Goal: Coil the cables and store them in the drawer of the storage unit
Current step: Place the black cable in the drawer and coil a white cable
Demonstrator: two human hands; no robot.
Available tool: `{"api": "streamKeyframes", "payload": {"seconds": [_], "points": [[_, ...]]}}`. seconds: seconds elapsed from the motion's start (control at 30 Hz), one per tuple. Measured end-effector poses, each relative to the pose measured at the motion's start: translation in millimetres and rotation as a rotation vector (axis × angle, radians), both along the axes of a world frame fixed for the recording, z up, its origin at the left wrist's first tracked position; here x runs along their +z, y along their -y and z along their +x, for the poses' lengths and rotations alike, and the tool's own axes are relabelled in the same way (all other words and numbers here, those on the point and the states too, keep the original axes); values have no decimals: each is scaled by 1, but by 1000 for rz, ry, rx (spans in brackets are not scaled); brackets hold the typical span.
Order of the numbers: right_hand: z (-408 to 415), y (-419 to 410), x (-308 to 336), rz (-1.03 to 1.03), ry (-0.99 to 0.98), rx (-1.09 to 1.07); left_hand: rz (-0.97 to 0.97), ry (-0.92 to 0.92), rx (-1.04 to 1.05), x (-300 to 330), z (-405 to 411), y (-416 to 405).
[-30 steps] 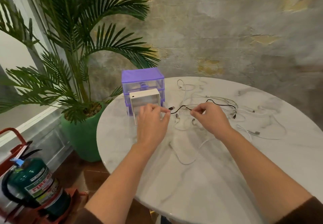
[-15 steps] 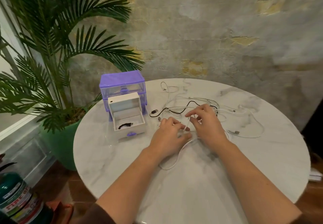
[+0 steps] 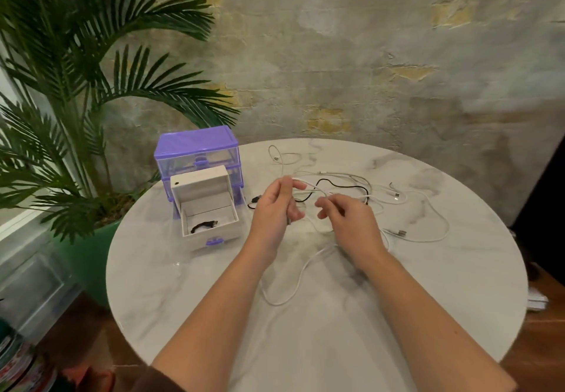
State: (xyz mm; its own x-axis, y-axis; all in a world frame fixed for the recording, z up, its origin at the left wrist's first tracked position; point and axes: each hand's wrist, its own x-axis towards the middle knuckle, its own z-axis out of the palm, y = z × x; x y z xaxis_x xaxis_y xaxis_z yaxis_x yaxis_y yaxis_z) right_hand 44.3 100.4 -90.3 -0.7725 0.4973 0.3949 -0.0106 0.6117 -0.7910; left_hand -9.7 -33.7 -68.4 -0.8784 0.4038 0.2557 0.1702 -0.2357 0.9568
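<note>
On counter [image 3: 321, 330], mid-centre: left hand [image 3: 275, 208] raised, fingers curled round white cable [image 3: 293, 287], plug end hanging below palm. Right hand [image 3: 348, 220] just beside, fingertips pinching same cable. Slack looping toward near edge. Tangle of white cables [image 3: 422, 208] plus black cable [image 3: 336, 185] behind the hands. Purple storage unit [image 3: 195, 150] far left, white drawer [image 3: 211, 223] pulled out, small black coiled cable [image 3: 203, 226] inside. Potted palm [image 3: 76, 85] beyond counter edge.

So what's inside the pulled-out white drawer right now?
The open drawer holds one small coiled black cable on its floor. Nothing else shows inside, though the near front wall hides a strip of the floor. The white cables are out on the table.
</note>
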Motion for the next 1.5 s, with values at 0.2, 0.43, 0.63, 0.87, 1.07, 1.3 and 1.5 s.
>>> {"api": "streamKeyframes", "payload": {"seconds": [0.2,0.43,0.63,0.87,1.07,1.3,1.5], "points": [[3,-4,2,145,-87,-162,-15,138,10,-6,-2,10],[12,5,7,22,-20,-4,139,321,-4,-5,-8,16],[3,-4,-6,237,-164,-27,398,394,-74,-8,-20,21],[7,-13,6,-190,-218,-18,209,215,70,-11,-17,16],[18,-10,25,-665,-306,107,-198,-96,117,-28,-7,1],[21,-7,27,-778,-319,202,-350,-162,-44,-26,3,-11],[21,-13,22,-427,-229,118,-316,-179,23,-24,1,-9]]}}
